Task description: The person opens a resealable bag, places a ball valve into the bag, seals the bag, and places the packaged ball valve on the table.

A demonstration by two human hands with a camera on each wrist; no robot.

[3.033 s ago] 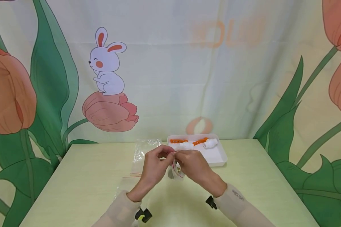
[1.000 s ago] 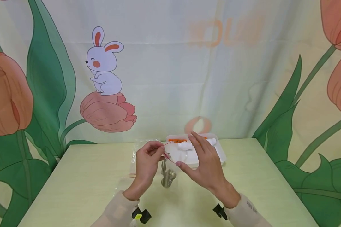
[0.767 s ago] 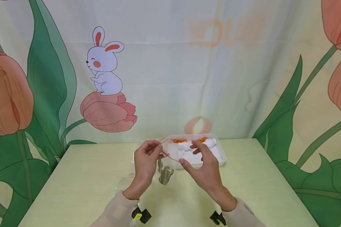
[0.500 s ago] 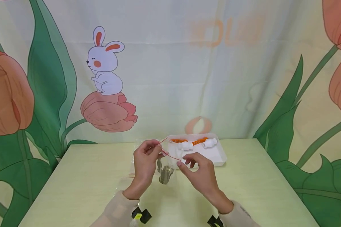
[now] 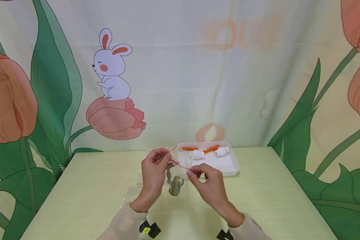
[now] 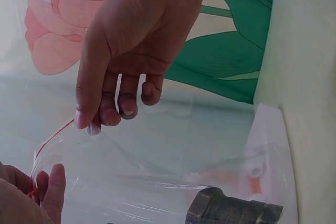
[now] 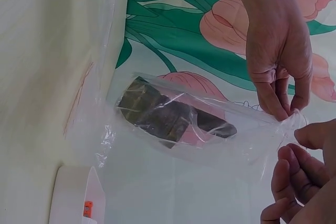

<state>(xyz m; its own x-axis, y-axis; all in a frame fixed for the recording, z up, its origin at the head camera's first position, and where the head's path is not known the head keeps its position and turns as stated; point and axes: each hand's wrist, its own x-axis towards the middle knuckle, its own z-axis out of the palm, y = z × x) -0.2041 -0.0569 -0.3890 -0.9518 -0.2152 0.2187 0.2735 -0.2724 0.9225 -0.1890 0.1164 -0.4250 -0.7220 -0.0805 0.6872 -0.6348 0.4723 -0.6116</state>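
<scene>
A clear zip bag (image 6: 131, 182) with a red closure line hangs between my hands. Inside it, low down, is a dark brassy metal fitting (image 5: 176, 186) with a lever-like flat part beside it. My left hand (image 5: 153, 173) pinches the bag's top edge between thumb and forefinger, and a short end of red line sticks up past it. My right hand (image 5: 210, 185) pinches the other end of the red line between thumb and fingertips. The right wrist view shows the left hand (image 7: 281, 61) above and the fitting (image 7: 163, 114) slanting inside the film.
Behind the hands stands a white tray (image 5: 232, 170) with two orange perforated pieces (image 5: 211, 149) and two white fittings (image 5: 222, 151). Another clear bag with red lines (image 5: 135, 187) lies on the table left of the left hand.
My hands were close together at the bag's top. The right hand moved off with fingers spread, then came down and pinched the red line's right end. The left hand shifted slightly left.
</scene>
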